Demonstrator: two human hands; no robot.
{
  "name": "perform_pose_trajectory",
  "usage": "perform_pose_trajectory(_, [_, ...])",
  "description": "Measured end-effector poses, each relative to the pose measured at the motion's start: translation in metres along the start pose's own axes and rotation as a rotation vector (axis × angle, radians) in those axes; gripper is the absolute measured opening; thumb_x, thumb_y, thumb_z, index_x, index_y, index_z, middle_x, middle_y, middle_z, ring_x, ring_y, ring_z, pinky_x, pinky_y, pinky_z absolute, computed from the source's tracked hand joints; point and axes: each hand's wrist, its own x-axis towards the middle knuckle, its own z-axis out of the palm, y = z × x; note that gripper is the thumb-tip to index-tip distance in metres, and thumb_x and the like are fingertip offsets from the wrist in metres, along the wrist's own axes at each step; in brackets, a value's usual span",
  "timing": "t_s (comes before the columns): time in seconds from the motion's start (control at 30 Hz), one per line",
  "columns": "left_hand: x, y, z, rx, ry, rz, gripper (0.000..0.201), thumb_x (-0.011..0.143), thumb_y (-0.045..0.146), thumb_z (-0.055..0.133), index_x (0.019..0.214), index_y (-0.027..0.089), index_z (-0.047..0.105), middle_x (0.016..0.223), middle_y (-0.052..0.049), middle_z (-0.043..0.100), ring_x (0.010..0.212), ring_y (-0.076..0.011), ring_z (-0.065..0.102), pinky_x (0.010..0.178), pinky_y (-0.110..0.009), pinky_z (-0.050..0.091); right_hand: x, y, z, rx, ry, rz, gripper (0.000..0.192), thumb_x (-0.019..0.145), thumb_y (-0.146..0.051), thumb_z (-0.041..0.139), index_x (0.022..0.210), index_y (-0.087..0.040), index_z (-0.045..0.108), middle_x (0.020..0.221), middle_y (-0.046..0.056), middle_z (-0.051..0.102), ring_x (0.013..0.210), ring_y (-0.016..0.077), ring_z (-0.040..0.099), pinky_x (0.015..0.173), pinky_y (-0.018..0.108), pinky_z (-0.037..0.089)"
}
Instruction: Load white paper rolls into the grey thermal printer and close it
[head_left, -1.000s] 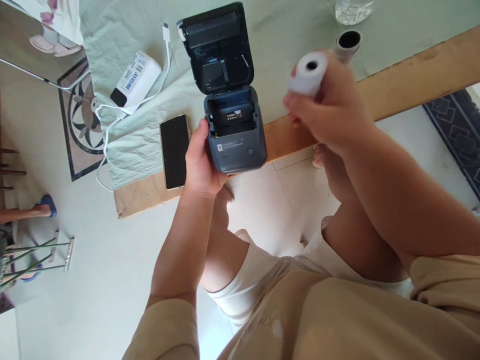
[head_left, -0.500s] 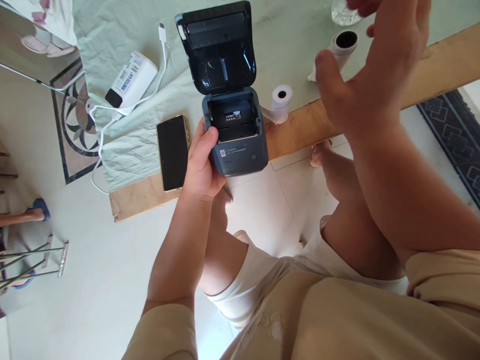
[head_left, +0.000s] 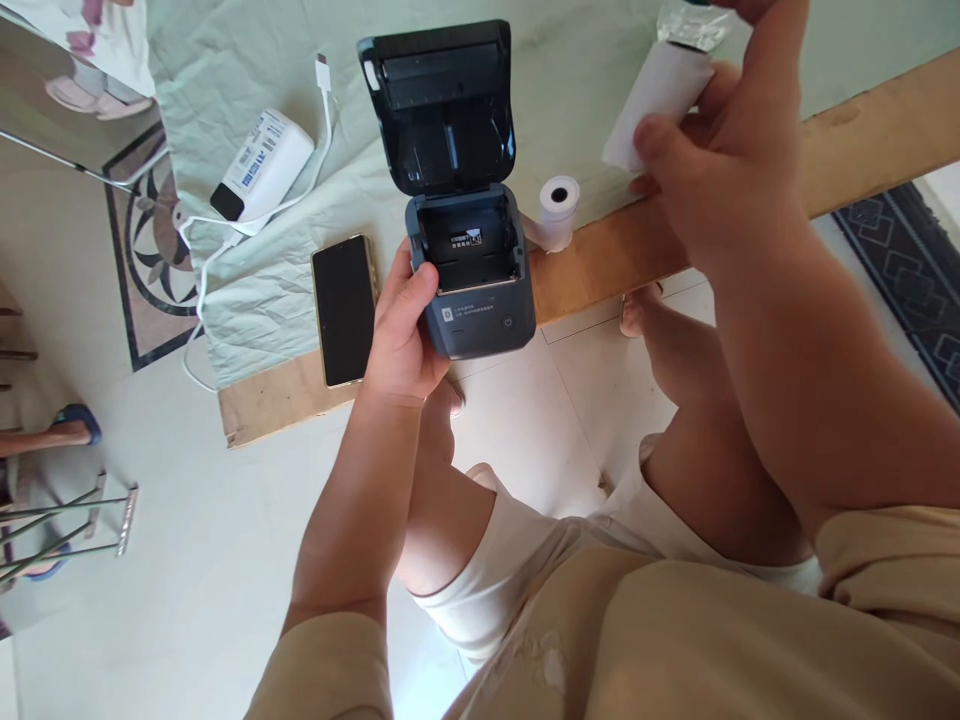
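My left hand [head_left: 405, 335] grips a dark, boxy portable label printer [head_left: 484, 322] by its left side, thumb on the front face. The printer's lid [head_left: 448, 105] stands raised, and the paper bay inside shows a small printed sticker. My right hand [head_left: 724, 180] has its thumb and fingers around a large white paper roll [head_left: 652, 110], which is tilted above the table. Between the hands, a smaller white paper roll [head_left: 556, 225] stands on end near the table edge, with a loose strip reaching toward the printer.
A black-screened phone [head_left: 345, 315] lies left of the printer. Beyond it are a white labelled device [head_left: 268, 165] and a white cable [head_left: 324, 75]. Crumpled clear plastic [head_left: 697, 22] sits behind the large roll. Green cloth [head_left: 577, 80] covers the table up to its wooden edge [head_left: 615, 262].
My right hand has come down and left and closed on the large paper roll, which is now tipped over to show its side. My left hand still holds the open printer almost unmoved.
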Motion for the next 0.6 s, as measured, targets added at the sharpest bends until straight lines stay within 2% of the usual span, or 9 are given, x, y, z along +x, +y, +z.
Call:
perform_pose_trajectory(0.07, [0.000,0.000,-0.001,-0.022,-0.020,0.002,0.023,0.088,0.040,0.066,0.108,0.027,0.066,0.106,-0.001,0.071,0.118,-0.0249,0.063,0.096,-0.038,0.056,0.003,-0.005,0.005,0.271,0.081,0.235,0.053,0.069,-0.012,0.049,0.119,-0.029,0.041,0.117,0.005,0.059,0.076,0.0126,0.059,0.051,0.024,0.046])
perform_pose_trajectory(0.13, [0.001,-0.001,0.000,-0.039,-0.023,0.001,0.023,0.090,0.038,0.064,0.109,0.026,0.065,0.108,0.000,0.071,0.104,-0.0203,0.068,0.090,-0.034,0.057,0.003,-0.013,0.010,0.395,0.113,0.405,0.034,0.076,-0.020,0.044,0.109,-0.026,0.047,0.091,0.003,0.060,0.073,0.0143,0.064,0.051,0.025,0.049])
perform_pose_trajectory(0.17, [0.001,-0.001,0.000,-0.048,-0.025,0.001,0.023,0.090,0.038,0.064,0.109,0.025,0.064,0.108,0.000,0.071,0.099,-0.0183,0.069,0.088,-0.032,0.057,0.001,-0.017,0.011,0.408,0.100,0.373,0.030,0.077,-0.021,0.043,0.106,-0.026,0.049,0.089,0.001,0.060,0.074,0.0140,0.065,0.054,0.026,0.052])
perform_pose_trajectory(0.2, [0.001,-0.001,0.000,-0.055,-0.027,-0.002,0.023,0.090,0.037,0.064,0.109,0.024,0.064,0.107,0.000,0.071,0.095,-0.0168,0.070,0.086,-0.030,0.057,-0.002,-0.022,0.012,0.380,0.093,0.265,0.030,0.077,-0.021,0.044,0.106,-0.026,0.051,0.093,0.000,0.060,0.078,0.0131,0.065,0.058,0.026,0.054])
perform_pose_trajectory(0.3, [0.001,-0.001,0.001,-0.039,-0.024,-0.004,0.025,0.090,0.037,0.065,0.111,0.024,0.063,0.106,-0.001,0.070,0.096,-0.0171,0.070,0.082,-0.027,0.057,-0.016,-0.035,0.018,0.076,0.071,-0.280,0.039,0.080,-0.020,0.050,0.118,-0.024,0.057,0.115,-0.003,0.059,0.109,0.0144,0.061,0.082,0.025,0.056])
perform_pose_trajectory(0.37, [0.001,0.000,0.002,-0.005,-0.015,-0.006,0.028,0.089,0.039,0.065,0.113,0.025,0.062,0.106,-0.002,0.070,0.104,-0.0204,0.069,0.084,-0.029,0.056,-0.027,-0.042,0.026,-0.145,-0.014,-0.504,0.045,0.085,-0.030,0.052,0.128,-0.018,0.054,0.126,0.002,0.057,0.119,0.0173,0.056,0.089,0.027,0.055])
perform_pose_trajectory(0.43, [0.001,0.001,0.002,0.024,-0.006,-0.007,0.030,0.088,0.040,0.066,0.114,0.025,0.062,0.107,-0.003,0.070,0.113,-0.0234,0.066,0.091,-0.031,0.055,-0.035,-0.049,0.037,-0.308,-0.160,-0.536,0.050,0.087,-0.030,0.051,0.135,-0.017,0.048,0.128,0.006,0.056,0.108,0.0167,0.060,0.084,0.029,0.057])
perform_pose_trajectory(0.47, [0.001,0.001,0.002,0.029,-0.005,-0.007,0.030,0.088,0.040,0.066,0.114,0.026,0.062,0.108,-0.003,0.070,0.117,-0.0240,0.065,0.094,-0.031,0.054,-0.038,-0.052,0.042,-0.381,-0.218,-0.550,0.046,0.087,-0.026,0.049,0.132,-0.019,0.048,0.124,0.005,0.057,0.101,0.0159,0.061,0.081,0.030,0.057])
perform_pose_trajectory(0.6, [0.001,0.001,0.001,-0.021,-0.036,-0.001,0.026,0.090,0.034,0.064,0.114,0.025,0.062,0.105,-0.002,0.071,0.124,-0.0231,0.061,0.101,-0.029,0.051,-0.040,-0.064,0.058,-0.618,-0.304,-0.512,0.031,0.086,-0.009,0.040,0.111,-0.023,0.052,0.110,0.003,0.059,0.094,0.0176,0.057,0.082,0.034,0.051])
